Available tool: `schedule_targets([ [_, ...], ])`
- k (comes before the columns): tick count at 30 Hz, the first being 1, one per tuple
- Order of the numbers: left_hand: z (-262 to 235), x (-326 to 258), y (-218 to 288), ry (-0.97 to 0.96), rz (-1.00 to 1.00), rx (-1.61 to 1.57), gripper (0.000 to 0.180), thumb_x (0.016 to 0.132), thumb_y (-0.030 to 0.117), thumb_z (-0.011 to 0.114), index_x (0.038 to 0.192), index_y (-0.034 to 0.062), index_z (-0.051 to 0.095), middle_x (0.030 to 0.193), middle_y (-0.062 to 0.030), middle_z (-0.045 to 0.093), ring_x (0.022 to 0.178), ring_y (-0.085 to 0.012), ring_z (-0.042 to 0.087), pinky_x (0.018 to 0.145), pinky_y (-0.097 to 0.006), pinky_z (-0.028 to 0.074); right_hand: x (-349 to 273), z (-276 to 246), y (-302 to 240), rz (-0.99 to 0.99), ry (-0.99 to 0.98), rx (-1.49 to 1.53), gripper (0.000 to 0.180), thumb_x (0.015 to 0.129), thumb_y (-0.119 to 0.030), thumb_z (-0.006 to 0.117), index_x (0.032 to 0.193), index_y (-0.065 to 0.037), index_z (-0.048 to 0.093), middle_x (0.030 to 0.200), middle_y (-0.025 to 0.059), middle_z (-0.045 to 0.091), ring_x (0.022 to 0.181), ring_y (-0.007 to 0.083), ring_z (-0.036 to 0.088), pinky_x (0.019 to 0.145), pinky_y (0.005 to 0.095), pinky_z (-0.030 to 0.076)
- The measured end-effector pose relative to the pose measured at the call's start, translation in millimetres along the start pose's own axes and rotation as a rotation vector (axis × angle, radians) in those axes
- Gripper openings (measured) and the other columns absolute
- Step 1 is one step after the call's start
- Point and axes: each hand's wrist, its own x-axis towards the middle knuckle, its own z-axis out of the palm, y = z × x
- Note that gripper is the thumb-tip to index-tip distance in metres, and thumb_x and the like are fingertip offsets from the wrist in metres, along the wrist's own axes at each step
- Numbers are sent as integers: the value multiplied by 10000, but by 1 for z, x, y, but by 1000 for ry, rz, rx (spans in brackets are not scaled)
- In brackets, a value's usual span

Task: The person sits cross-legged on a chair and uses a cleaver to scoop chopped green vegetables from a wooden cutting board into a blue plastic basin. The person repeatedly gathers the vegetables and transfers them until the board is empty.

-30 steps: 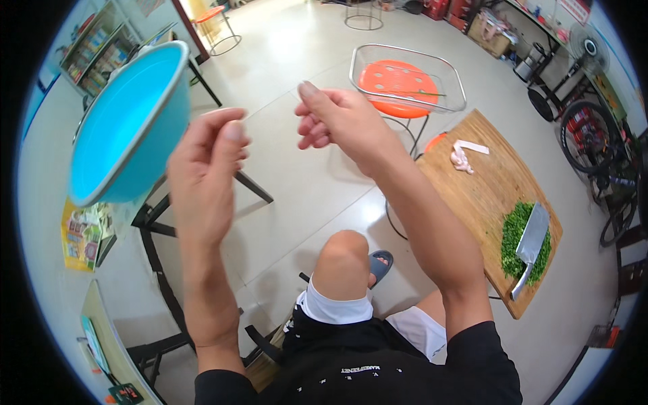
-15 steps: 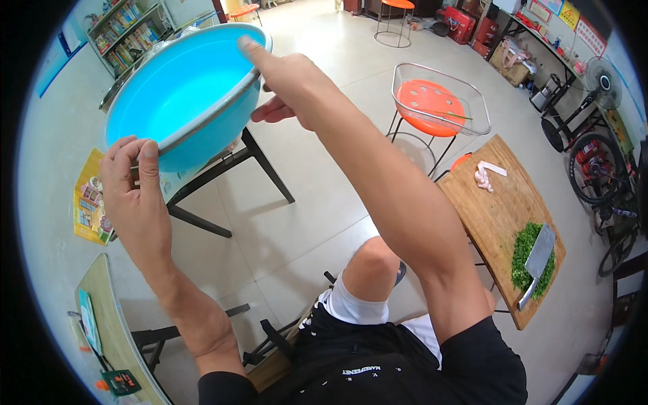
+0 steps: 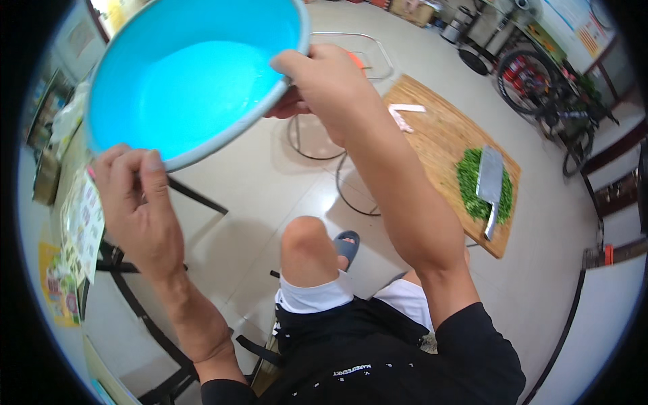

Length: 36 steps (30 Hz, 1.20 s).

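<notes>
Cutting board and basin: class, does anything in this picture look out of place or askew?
The cleaver lies flat on top of the chopped greens on the board, rather than beside them. The blue basin is tilted, held at its rim by the left hand and right hand. Nothing looks spilled or damaged.

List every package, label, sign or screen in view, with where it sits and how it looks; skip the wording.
Printed sheet: left edge, beside the left hand; pale, with small coloured pictures.
Printed sheet: lower left, below the first; yellow with red and green.
Poster: far wall, top right; pale with red and blue patches.
Cardboard boxes: top, on the floor; brown.
No screen shows.
</notes>
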Motion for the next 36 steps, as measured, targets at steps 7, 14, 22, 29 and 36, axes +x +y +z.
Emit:
schedule_targets([
  [7, 151, -7, 88, -133, -11, -469, 93, 928, 37, 736, 912, -26, 669, 984, -124, 588, 780, -178, 601, 632, -294, 525, -61, -163, 31, 69, 403, -38, 360, 953, -208, 599, 1038, 133, 678, 883, 193, 741, 745, 259, 758, 687, 347, 635],
  [14, 284, -34, 159, -313, -59, -716, 116, 922, 50, 731, 910, -48, 670, 1013, -137, 612, 752, -200, 653, 663, -316, 570, -103, -282, 59, 157, 631, -82, 333, 1020, -239, 573, 1167, 50, 649, 996, 138, 732, 813, 215, 732, 754, 364, 615],
  [22, 380, -57, 184, -506, -80, -729, 118, 937, 59, 697, 917, -53, 665, 1059, -137, 624, 746, -186, 650, 672, -320, 565, -110, -362, 129, 235, 810, -90, 324, 949, -166, 592, 1103, 108, 670, 961, 173, 716, 770, 244, 723, 687, 379, 614],
  [29, 396, -70, 184, -537, -117, -717, 146, 969, 92, 685, 936, -51, 677, 1121, -122, 654, 735, -132, 610, 656, -289, 509, -129, -364, 130, 281, 799, -56, 488, 988, -338, 692, 1180, 110, 661, 1044, 190, 740, 813, 215, 754, 693, 347, 600],
  [36, 384, -60, 190, -565, -128, -650, 209, 1010, 170, 691, 1020, -37, 712, 1236, -127, 649, 746, -118, 619, 659, -279, 512, -194, -364, 95, 274, 1025, -710, 419, 964, -346, 720, 1132, 38, 714, 1066, 148, 755, 811, 227, 745, 744, 357, 564],
])
